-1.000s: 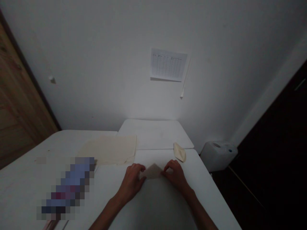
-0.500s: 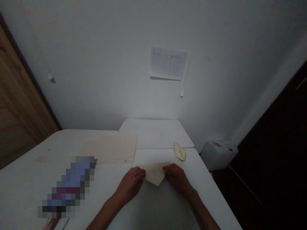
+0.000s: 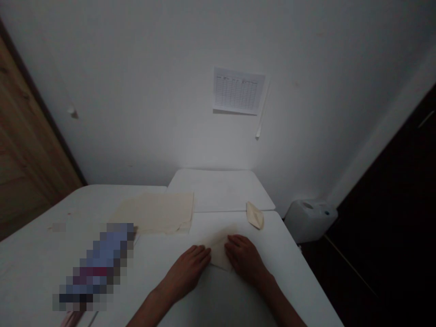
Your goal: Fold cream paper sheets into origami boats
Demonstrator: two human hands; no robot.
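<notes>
A small folded sheet of cream paper (image 3: 218, 255) lies on the white table in front of me. My left hand (image 3: 191, 269) has its fingers closed together at the paper's left edge. Over the right part of the same sheet rests my right hand (image 3: 245, 258), fingers bent and close together, hiding that side. Both thumbs are mostly hidden. Just beyond my right hand sits another small folded piece of cream paper (image 3: 255, 215), touched by neither hand.
Flat cream sheets (image 3: 156, 213) lie at the left on the white table (image 3: 221, 190). Nearer me is a pixelated blue patch (image 3: 98, 261) I cannot make out. A printed sheet (image 3: 239, 91) hangs on the wall. A white plastic container (image 3: 308, 222) stands beyond the table's right edge.
My right hand has moved left and slightly toward me over the folded paper, covering more of it. My left hand has shifted slightly right and toward me. The paper has turned somewhat.
</notes>
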